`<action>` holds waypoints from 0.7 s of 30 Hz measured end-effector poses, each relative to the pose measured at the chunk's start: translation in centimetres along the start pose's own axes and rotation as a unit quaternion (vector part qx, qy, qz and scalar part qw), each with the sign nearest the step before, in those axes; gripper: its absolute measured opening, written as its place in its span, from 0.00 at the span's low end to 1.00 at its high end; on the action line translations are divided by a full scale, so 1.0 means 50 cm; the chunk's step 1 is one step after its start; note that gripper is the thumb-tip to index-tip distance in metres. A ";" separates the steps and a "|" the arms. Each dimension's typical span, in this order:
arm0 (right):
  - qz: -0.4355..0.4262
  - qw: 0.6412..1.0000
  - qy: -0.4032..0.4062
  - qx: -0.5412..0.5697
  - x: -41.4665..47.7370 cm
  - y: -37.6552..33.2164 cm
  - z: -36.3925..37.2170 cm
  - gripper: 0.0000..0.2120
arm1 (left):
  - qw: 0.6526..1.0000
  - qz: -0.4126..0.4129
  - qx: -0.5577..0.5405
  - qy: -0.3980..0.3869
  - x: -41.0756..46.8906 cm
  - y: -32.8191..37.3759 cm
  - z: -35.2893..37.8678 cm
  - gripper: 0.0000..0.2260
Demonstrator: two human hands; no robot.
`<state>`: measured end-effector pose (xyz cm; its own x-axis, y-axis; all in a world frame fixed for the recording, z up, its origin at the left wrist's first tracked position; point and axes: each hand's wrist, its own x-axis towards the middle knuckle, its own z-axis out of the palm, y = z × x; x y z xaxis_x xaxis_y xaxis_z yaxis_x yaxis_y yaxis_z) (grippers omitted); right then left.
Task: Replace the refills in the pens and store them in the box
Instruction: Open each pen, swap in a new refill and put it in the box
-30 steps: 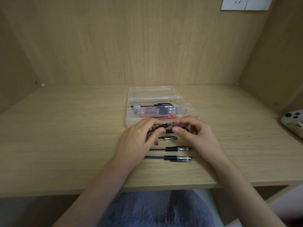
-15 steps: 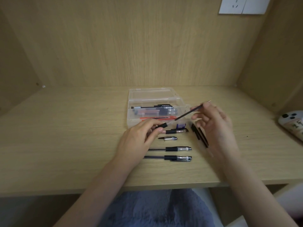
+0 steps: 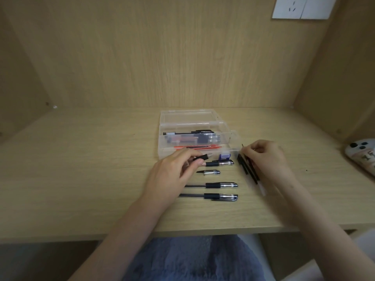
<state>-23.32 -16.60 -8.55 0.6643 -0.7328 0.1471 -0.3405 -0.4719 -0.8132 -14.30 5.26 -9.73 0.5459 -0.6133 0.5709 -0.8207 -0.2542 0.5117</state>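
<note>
Nearest the front edge of the wooden worktop (image 3: 81, 179) lie two capped pens (image 3: 211, 196), one behind the other, both parallel to the edge. Behind them lies a small silver pen part (image 3: 210, 172), and then one more pen (image 3: 219, 163) with a black grip.

The left hand (image 3: 170, 177) rests over the left ends of these pens. Its thumb and fingers are closed on a short black pen piece (image 3: 201, 158), held just above the worktop.

To the right, the right hand (image 3: 265, 157) is closed around a thin refill (image 3: 243, 148), whose tip sticks up beside the box. Under this hand a bunch of black refills (image 3: 248, 169) lies diagonally on the worktop.

A small purple object (image 3: 224, 157) stands just in front of the clear plastic box (image 3: 194, 126). The box is open, with its lid lying behind it. Inside I see dark pens (image 3: 194, 138) and, nearer the front wall, red refills (image 3: 197, 147).

At the far right edge lies a phone (image 3: 361, 155). On the back wall there is a white socket (image 3: 292, 7).
</note>
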 end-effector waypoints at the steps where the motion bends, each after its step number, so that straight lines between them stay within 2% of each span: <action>1: -0.007 1.000 0.001 -0.010 -0.003 0.001 0.004 0.08 | 1.000 -0.001 0.001 -0.003 0.000 0.000 0.000 0.14; 6: -0.018 0.998 0.038 -0.047 -0.006 0.000 0.013 0.09 | 1.000 -0.001 0.003 -0.013 -0.001 0.002 -0.001 0.10; 10: -0.098 0.992 0.064 -0.037 -0.002 -0.033 -0.001 0.07 | 1.000 -0.011 -0.002 0.002 0.001 0.000 -0.001 0.09; 12: -0.150 0.987 0.017 -0.047 0.005 -0.052 0.004 0.08 | 1.000 -0.020 -0.008 0.010 0.001 0.000 -0.002 0.10; 16: -0.203 0.963 -0.135 -0.116 0.029 -0.071 0.045 0.13 | 0.999 -0.032 -0.003 0.018 0.003 0.000 -0.004 0.09; 21: -0.238 0.932 -0.202 -0.183 0.039 -0.092 0.075 0.18 | 0.999 -0.046 -0.011 0.027 0.003 0.000 -0.006 0.08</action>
<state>-17.98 -14.03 -6.62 0.9691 -0.1890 0.1582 -0.0990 -0.8862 -0.4527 -14.16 5.41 -9.48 0.6276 -0.5474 0.5536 -0.7629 -0.2907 0.5774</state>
